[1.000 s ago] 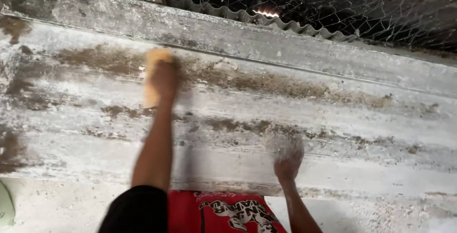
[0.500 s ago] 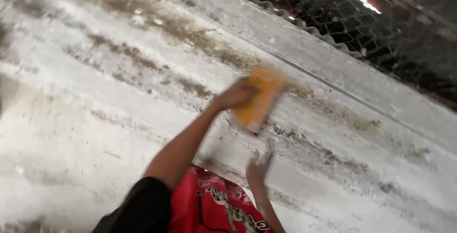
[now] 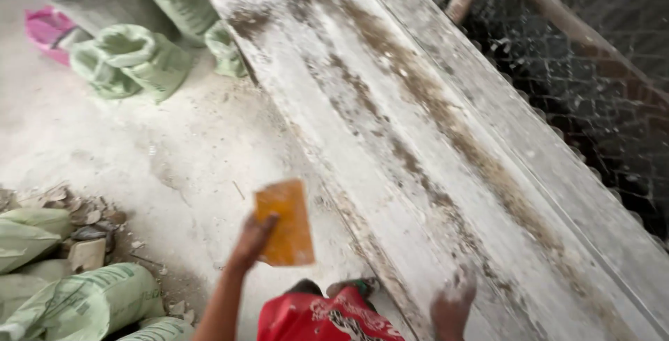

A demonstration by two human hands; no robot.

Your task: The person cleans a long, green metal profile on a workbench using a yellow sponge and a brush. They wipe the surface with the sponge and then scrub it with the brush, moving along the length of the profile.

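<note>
I see a flat orange rectangular pad (image 3: 284, 222), dusty and worn, held up over the pale floor (image 3: 139, 146) just beside the stained concrete ledge (image 3: 418, 139). My left hand (image 3: 252, 240) reaches up from below, fingers gripping its lower left edge. The pad's long axis runs roughly up-down, tilted slightly left. My right hand (image 3: 453, 303), powder-coated and blurred, rests on the ledge; I cannot tell its finger state.

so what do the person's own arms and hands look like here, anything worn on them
Both forearms are bare, with no sleeves, gloves, watch or bands visible. The left hand shows only bare fingers. The right hand is blurred and looks dusted with pale powder. Further up, the arms run out of view.
</note>
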